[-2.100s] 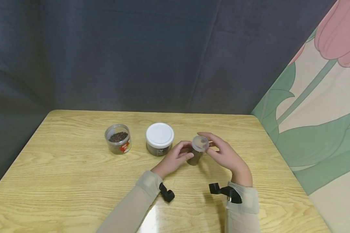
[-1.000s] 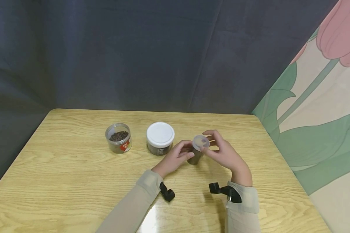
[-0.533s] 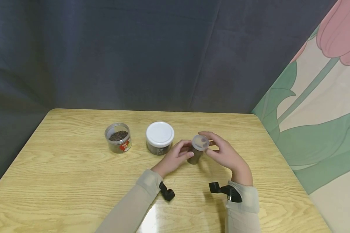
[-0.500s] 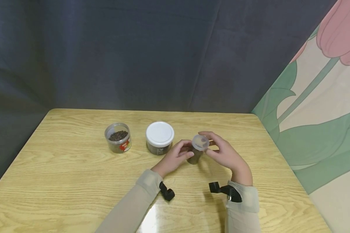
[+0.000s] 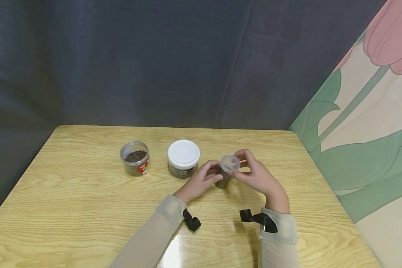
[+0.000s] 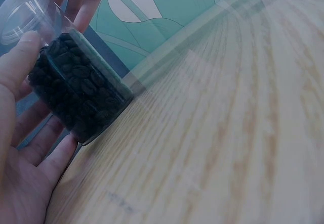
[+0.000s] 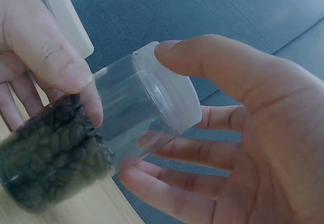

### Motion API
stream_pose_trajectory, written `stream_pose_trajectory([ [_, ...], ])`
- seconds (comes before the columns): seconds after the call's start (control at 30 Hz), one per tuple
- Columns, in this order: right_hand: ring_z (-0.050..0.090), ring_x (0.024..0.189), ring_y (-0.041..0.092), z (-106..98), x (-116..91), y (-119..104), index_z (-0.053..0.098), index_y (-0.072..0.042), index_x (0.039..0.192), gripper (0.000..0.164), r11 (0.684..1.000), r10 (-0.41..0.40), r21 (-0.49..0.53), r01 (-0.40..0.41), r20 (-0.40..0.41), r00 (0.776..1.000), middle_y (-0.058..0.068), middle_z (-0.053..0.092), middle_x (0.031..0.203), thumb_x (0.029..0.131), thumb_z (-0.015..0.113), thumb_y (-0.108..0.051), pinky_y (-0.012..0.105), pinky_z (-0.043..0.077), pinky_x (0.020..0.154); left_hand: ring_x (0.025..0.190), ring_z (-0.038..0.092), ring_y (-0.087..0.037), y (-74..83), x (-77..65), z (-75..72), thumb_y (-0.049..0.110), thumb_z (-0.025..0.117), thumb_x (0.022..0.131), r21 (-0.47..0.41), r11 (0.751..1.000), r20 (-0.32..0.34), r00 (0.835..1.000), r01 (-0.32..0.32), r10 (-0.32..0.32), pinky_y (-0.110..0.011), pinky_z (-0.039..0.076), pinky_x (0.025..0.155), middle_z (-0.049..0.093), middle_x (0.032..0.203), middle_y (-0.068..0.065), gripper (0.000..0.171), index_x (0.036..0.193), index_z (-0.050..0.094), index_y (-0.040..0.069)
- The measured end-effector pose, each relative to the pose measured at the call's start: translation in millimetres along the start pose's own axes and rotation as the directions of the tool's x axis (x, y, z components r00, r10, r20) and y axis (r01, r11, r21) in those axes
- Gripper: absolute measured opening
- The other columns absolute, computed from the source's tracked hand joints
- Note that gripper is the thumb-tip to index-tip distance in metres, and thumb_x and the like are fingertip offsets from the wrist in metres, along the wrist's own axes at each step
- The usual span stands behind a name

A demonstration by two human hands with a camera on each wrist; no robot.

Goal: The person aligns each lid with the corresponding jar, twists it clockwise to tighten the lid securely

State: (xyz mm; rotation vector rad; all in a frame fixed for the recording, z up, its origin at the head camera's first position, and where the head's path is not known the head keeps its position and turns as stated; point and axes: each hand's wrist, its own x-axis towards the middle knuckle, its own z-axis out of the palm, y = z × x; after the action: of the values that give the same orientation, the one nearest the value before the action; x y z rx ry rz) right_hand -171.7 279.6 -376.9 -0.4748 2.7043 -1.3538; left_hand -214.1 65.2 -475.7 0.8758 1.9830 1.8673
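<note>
A clear jar [image 5: 223,180] partly filled with dark coffee beans stands on the table, right of the middle. My left hand [image 5: 199,182] holds its body from the left, thumb in front and fingers behind. On top sits a translucent lid [image 5: 230,163], and my right hand [image 5: 256,175] has its thumb and fingers round that lid's right side. In the right wrist view, the right thumb presses the lid's rim [image 7: 174,92] while the other fingers reach behind the jar's upper part. Beans [image 6: 81,82] show through the wall in the left wrist view.
Left of the hands stands a wider dark jar with a white lid [image 5: 183,154]. Further left is an uncovered clear tub [image 5: 135,169] with brown beans and a red label. The wooden table [image 5: 87,208] meets a dark curtain [image 5: 154,67] at the back.
My right hand has turned at the lid: its thumb has come forward across the front of the rim and its fingers have drawn back to the right. The left hand and jar keep their place.
</note>
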Motion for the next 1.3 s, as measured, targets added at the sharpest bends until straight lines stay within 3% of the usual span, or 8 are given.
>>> stream_pose_trajectory([
  [0.17, 0.059, 0.117, 0.040, -0.3, -0.5, 0.2, 0.039, -0.007, 0.142, 0.054, 1.000, -0.004, -0.023, 0.004, -0.004, 1.000, 0.021, 0.055, 0.131, 0.097, 0.068, -0.015, 0.052, 0.060, 0.090, 0.136, 0.049, -0.024, -0.4, 0.2, 0.1, 0.018, 0.059, 0.105, 0.001, 1.000, -0.001, 1.000, -0.011, 0.011, -0.034, 0.042, 0.115, 0.050, 0.147, -0.011, 0.045, 0.146, 0.046, 0.007],
  [0.37, 0.059, 0.118, 0.042, -2.2, -1.0, 1.4, 0.043, -0.014, 0.149, 0.052, 0.997, -0.059, -0.051, 0.059, 0.006, 0.998, 0.020, 0.057, 0.132, 0.099, 0.054, -0.007, 0.053, 0.059, 0.087, 0.136, 0.049, -0.023, -0.4, 1.3, -0.5, 0.018, 0.060, 0.104, -0.001, 1.000, 0.001, 1.000, -0.008, 0.008, -0.032, 0.042, 0.115, 0.049, 0.147, -0.012, 0.045, 0.146, 0.046, 0.006],
  [0.6, 0.054, 0.127, 0.034, -3.2, 0.2, 2.8, 0.050, -0.006, 0.148, 0.050, 0.982, -0.168, -0.086, 0.168, 0.008, 0.986, 0.015, 0.053, 0.146, 0.098, 0.053, 0.003, 0.055, 0.050, 0.100, 0.137, 0.049, -0.023, -0.7, 1.1, -0.8, 0.021, 0.060, 0.104, 0.003, 1.000, 0.002, 1.000, -0.001, 0.001, -0.031, 0.042, 0.115, 0.049, 0.148, -0.010, 0.046, 0.146, 0.045, 0.007],
  [0.9, 0.058, 0.118, 0.042, -1.9, -0.3, 2.4, 0.048, -0.009, 0.144, 0.047, 0.998, -0.041, -0.042, 0.041, 0.017, 0.999, 0.020, 0.056, 0.132, 0.098, 0.058, -0.006, 0.052, 0.060, 0.088, 0.137, 0.048, -0.021, 0.2, 0.2, -0.2, 0.021, 0.060, 0.104, -0.004, 1.000, 0.002, 1.000, 0.013, -0.013, -0.030, 0.041, 0.115, 0.049, 0.148, -0.009, 0.046, 0.146, 0.046, 0.008],
  [1.3, 0.059, 0.115, 0.040, -1.0, -0.3, -0.1, 0.045, -0.008, 0.134, 0.042, 1.000, -0.005, -0.023, 0.005, -0.007, 1.000, 0.019, 0.056, 0.131, 0.097, 0.066, -0.013, 0.051, 0.060, 0.088, 0.137, 0.049, -0.022, 1.1, 0.0, -0.7, 0.020, 0.060, 0.104, -0.001, 1.000, 0.000, 1.000, 0.016, -0.016, -0.031, 0.041, 0.115, 0.049, 0.148, -0.009, 0.046, 0.146, 0.046, 0.008],
])
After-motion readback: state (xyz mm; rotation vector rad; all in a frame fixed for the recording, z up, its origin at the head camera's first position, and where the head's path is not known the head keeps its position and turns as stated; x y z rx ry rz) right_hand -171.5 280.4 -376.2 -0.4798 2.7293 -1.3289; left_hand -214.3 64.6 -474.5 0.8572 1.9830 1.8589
